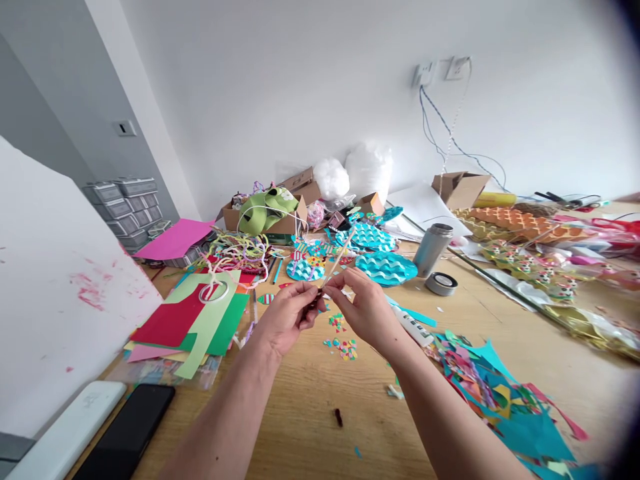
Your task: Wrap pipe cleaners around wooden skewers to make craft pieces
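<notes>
Both my hands meet above the middle of the table, fingertips almost touching. My left hand [293,313] is closed around a dark brown fuzzy strip [315,303], which looks like a pipe cleaner; most of it is hidden by the fingers. Fingers of my right hand [363,307] pinch at the same spot, beside the lower end of a thin wooden stick [340,257] that slants up and away. Which hand bears the stick I cannot tell. Small coloured paper dots [345,348] lie below the hands, and a short dark brown piece [339,417] rests nearer to me.
Blue wavy paper ovals [386,268] lie beyond the hands. At right are a steel flask [433,249], its lid [441,283], a glue bottle [413,327] and paper scraps [525,420]. Coloured sheets [165,317], a tape ring [214,291] and a phone [127,430] lie left.
</notes>
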{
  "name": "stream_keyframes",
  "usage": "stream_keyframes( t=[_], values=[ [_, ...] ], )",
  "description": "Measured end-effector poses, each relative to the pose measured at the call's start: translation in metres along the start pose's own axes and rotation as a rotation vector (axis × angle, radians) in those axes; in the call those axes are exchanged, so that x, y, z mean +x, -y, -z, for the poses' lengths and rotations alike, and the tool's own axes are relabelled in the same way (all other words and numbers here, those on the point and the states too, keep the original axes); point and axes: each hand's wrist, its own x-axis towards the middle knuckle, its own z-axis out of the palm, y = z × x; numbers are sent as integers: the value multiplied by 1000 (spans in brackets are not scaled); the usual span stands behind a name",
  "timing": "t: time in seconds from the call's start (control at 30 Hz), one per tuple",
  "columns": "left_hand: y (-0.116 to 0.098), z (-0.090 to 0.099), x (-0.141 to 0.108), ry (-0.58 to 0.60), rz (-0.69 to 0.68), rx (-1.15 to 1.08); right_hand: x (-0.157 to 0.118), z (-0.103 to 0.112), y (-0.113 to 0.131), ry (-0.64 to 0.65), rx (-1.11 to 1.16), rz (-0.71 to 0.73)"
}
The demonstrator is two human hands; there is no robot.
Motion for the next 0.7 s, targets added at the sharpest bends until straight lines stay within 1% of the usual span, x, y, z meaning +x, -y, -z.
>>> stream_keyframes(
  t=[0.17, 0.37, 0.47, 0.6, 0.7],
  values=[
    [0, -1, 1, -14, 6, 16, 0, 1, 1, 10, 38, -34],
    [-2, -1, -2, -19, 36, 10, 1, 0, -3, 28, 140, -188],
    [-1, -2, -3, -40, 31, 18, 2, 1, -4, 59, 203, -229],
    [2, -5, -3, -61, -2, 12, 3, -1, -7, 128, 331, -253],
    [2, -9, -3, -70, -20, -19, 3, -4, -10, 131, 475, -277]
  ],
)
